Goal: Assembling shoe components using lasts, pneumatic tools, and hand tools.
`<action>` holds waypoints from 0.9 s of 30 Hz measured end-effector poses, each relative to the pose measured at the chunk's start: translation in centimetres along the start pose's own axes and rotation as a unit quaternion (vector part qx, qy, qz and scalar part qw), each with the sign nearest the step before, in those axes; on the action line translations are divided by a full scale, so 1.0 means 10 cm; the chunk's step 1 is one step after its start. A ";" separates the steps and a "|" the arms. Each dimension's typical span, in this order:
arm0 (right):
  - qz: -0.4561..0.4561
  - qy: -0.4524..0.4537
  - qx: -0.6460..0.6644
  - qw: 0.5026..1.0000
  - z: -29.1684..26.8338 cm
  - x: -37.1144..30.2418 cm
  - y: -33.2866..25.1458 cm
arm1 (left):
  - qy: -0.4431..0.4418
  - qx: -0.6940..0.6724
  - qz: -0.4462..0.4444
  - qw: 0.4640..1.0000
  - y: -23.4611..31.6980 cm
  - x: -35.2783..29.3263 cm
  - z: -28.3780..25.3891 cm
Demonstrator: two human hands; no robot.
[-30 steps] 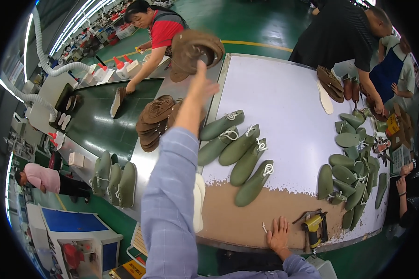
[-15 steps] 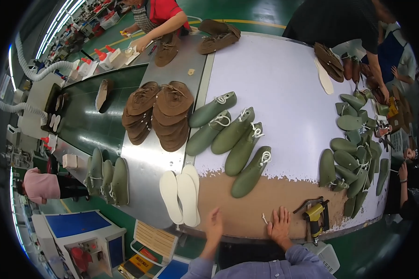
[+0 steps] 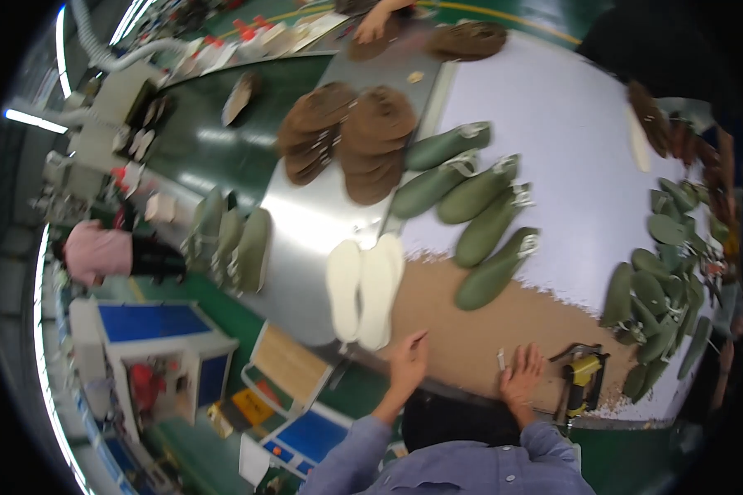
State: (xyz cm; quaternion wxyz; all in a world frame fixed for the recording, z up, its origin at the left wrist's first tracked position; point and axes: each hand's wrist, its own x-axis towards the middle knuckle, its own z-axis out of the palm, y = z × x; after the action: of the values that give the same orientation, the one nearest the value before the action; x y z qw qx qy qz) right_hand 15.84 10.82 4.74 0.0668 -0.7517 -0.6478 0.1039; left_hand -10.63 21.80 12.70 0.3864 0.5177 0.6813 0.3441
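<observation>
My left hand (image 3: pixel 409 361) is at the front edge of the table, near the cream insoles (image 3: pixel 377 289). Its fingers are slightly blurred and loosely apart; a small dark patch shows at the fingertips, and I cannot make out what it is. My right hand (image 3: pixel 522 376) lies flat on the brown board (image 3: pixel 437 338), fingers stretched out and holding nothing. Just beside its fingers is a small pale piece of cord (image 3: pixel 501 358). To the right lies a yellow and black air stapler (image 3: pixel 584 381). Ahead, several green shoe lasts (image 3: pixel 497 270) with white cords lie in a slanting row.
Overlapping brown shoe uppers (image 3: pixel 377 148) lie on the metal strip. More lasts (image 3: pixel 654 289) crowd the right side, and several stand at the left edge (image 3: pixel 253 247). A co-worker's hand (image 3: pixel 373 26) touches a brown shoe at the far side. A slatted chair (image 3: pixel 289 363) stands front left.
The whole view has shifted, so the table items sit higher and further right. My left hand has turned slightly, its fingers closer together. My right hand stays flat on the board beside the cord.
</observation>
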 end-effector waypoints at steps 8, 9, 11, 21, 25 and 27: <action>0.009 -0.024 -0.023 0.999 -0.07 0.06 -0.04 | 0.095 0.144 -0.018 0.985 -0.49 0.04 -0.55; 0.010 -0.023 -0.031 0.999 -0.09 0.05 -0.04 | 0.134 0.178 -0.018 0.975 -0.65 0.27 -0.76; -0.004 -0.027 -0.025 0.999 -0.12 0.05 -0.11 | 0.240 0.258 -0.087 0.932 -0.94 0.82 -1.54; -0.009 0.003 -0.033 0.999 -0.07 0.02 -0.04 | 0.545 0.366 0.042 0.753 -0.83 2.10 -3.33; -0.009 0.003 -0.036 0.999 -0.05 0.05 0.02 | 0.318 0.436 -0.186 0.821 -1.07 2.08 -3.33; -0.014 0.005 -0.038 0.999 -0.03 0.02 0.04 | 0.344 0.457 -0.118 0.811 -1.13 2.13 -3.34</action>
State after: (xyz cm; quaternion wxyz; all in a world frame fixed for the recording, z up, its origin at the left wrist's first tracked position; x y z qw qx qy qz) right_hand 16.29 10.99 4.89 0.0430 -0.7452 -0.6613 0.0740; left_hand -48.59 37.61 14.76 -0.1170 0.3976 0.9045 0.1002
